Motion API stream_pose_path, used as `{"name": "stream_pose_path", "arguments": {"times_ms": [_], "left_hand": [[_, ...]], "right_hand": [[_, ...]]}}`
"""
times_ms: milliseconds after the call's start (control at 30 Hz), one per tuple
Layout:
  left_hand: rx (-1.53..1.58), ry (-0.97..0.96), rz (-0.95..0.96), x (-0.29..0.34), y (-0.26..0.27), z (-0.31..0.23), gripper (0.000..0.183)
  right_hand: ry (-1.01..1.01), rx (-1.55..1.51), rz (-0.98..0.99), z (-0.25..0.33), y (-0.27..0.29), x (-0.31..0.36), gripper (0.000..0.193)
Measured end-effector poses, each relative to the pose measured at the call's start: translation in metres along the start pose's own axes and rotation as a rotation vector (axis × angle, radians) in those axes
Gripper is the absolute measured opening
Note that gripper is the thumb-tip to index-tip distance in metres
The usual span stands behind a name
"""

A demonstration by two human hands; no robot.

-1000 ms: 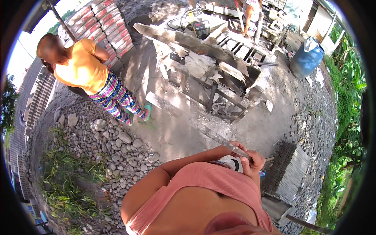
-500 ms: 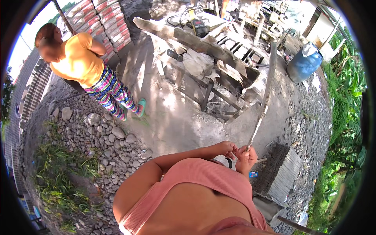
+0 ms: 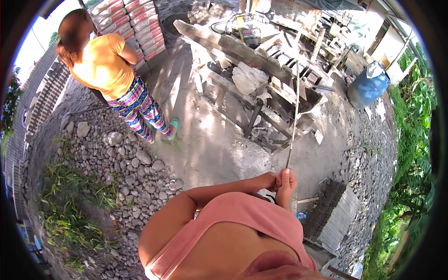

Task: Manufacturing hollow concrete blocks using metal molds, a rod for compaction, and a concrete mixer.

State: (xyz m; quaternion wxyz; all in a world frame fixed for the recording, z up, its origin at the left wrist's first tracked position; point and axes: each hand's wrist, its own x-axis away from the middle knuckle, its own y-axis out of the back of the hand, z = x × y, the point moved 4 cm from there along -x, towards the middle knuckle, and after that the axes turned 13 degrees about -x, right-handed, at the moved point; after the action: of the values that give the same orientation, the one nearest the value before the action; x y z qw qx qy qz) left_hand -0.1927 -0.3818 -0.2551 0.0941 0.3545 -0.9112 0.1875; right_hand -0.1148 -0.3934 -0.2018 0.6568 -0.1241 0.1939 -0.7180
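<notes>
The right hand (image 3: 286,182) is clamped on the near end of the long thin strip (image 3: 294,122), which extends forward across the view of the wooden frame (image 3: 228,45); the left hand (image 3: 266,182) adjoins it, grip indeterminable.

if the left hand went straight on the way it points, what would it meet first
Likely the right hand: the left hand points at it, and they look about touching, though depth is unclear.

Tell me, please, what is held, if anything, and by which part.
A long thin strip, held by its near end in the right-hand grip; whether the left-hand grip also holds it is unclear.
</notes>
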Motion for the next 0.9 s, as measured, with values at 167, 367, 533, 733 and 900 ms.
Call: {"name": "stream_pose_path", "arguments": {"times_ms": [167, 367, 533, 733, 900], "left_hand": [[0.015, 0.102, -0.048, -0.003, 0.008, 0.01, 0.017], [0.04, 0.062, -0.115, -0.002, 0.0, 0.001, 0.024], [0.141, -0.046, 0.05, -0.003, -0.004, -0.008, 0.015], [0.077, -0.07, 0.029, -0.005, -0.011, -0.007, 0.018], [-0.074, -0.161, 0.058, 0.006, -0.011, -0.014, 0.01]], "right_hand": [[-0.002, 0.084, 0.05, 0.002, -0.008, 0.003, 0.041], [-0.067, 0.094, 0.028, 0.0, 0.0, 0.003, 0.041], [0.17, 0.129, 0.028, 0.008, 0.001, 0.014, 0.039], [0.527, 0.236, 0.169, 0.047, -0.016, 0.012, 0.05], [0.17, 0.064, 0.103, 0.022, -0.025, -0.012, 0.047]]}}
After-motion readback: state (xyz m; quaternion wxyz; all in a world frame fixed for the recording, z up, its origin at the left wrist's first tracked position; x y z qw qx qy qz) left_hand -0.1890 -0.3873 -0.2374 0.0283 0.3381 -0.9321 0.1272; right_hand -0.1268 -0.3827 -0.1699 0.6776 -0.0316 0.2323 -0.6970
